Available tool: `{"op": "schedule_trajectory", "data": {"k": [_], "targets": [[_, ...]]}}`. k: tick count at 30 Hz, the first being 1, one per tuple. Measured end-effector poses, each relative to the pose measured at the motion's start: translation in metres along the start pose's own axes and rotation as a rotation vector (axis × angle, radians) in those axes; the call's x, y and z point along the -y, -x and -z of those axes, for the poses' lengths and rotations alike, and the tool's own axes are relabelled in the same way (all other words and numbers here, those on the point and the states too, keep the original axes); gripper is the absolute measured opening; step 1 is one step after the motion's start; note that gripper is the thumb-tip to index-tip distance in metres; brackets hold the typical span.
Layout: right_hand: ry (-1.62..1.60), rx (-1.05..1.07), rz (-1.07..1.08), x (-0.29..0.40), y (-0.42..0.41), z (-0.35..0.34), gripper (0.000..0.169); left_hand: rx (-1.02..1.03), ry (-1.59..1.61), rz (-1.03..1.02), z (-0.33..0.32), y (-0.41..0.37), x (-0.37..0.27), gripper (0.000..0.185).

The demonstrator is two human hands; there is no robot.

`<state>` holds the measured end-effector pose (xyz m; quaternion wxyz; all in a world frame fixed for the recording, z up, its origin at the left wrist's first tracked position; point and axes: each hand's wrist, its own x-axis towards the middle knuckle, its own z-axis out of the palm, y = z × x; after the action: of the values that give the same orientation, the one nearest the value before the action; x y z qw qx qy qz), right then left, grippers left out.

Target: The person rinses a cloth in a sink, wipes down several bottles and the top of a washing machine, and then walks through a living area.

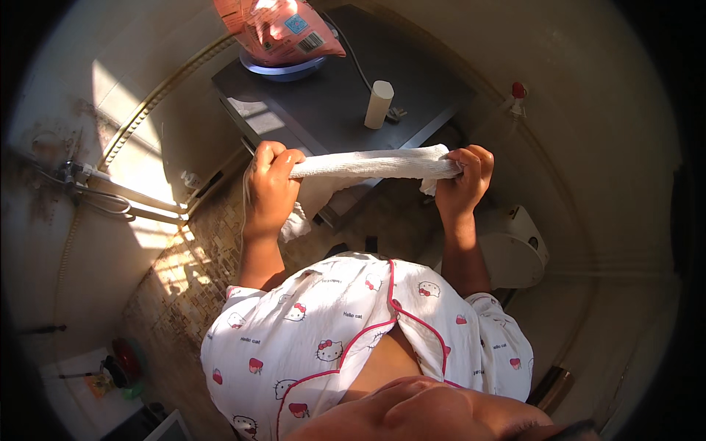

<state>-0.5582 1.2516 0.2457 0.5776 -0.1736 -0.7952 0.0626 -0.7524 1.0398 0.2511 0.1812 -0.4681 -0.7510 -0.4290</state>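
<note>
A white textured cloth (375,164) is stretched between my two hands in front of my chest, its upper edge rolled or folded into a band. My left hand (271,190) grips one end, with the fingers closed. My right hand (466,179) is closed on the other end, and a short bunched part pokes out by its fingers. Part of the cloth hangs below the band, and a crumpled white piece shows beside my left wrist; whether it belongs to the same cloth I cannot tell.
Beyond the cloth stands a dark grey cabinet (325,105) holding a pink printed bag (281,33) in a blue basin (284,71), a white cylinder (379,105) and a plug (398,114). Wall pipes (138,198) run at left, a red-handled valve (517,93) at right. A white rounded fixture (510,248) stands beside my right forearm.
</note>
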Motion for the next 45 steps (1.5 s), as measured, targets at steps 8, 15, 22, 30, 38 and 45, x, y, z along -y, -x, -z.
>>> {"op": "schedule_trajectory", "data": {"k": [8, 15, 22, 30, 38, 45], "targets": [[-0.237, 0.999, 0.074, -0.067, 0.008, -0.036, 0.032, 0.652, 0.3, 0.003, -0.041, 0.026, 0.002, 0.038], [-0.403, 0.894, -0.182, -0.105, -0.008, -0.087, 0.07, 0.395, -0.332, 0.476, -0.143, 0.072, -0.032, 0.057], [-0.482, 0.822, -0.307, -0.108, -0.029, -0.162, 0.079, 0.456, -0.587, 0.474, -0.203, 0.062, -0.044, 0.062], [-0.682, 0.883, -0.232, -0.094, -0.048, -0.209, 0.057, 0.407, -0.441, 0.296, -0.231, 0.02, -0.016, 0.063], [-0.82, 0.839, -0.188, -0.091, -0.06, -0.286, 0.053, 0.393, -0.712, 0.674, -0.215, -0.022, 0.021, 0.066], [-0.819, 0.807, -0.139, -0.096, -0.059, -0.293, 0.063, 0.315, -0.778, 0.599, -0.225, 0.019, 0.023, 0.065]]}}
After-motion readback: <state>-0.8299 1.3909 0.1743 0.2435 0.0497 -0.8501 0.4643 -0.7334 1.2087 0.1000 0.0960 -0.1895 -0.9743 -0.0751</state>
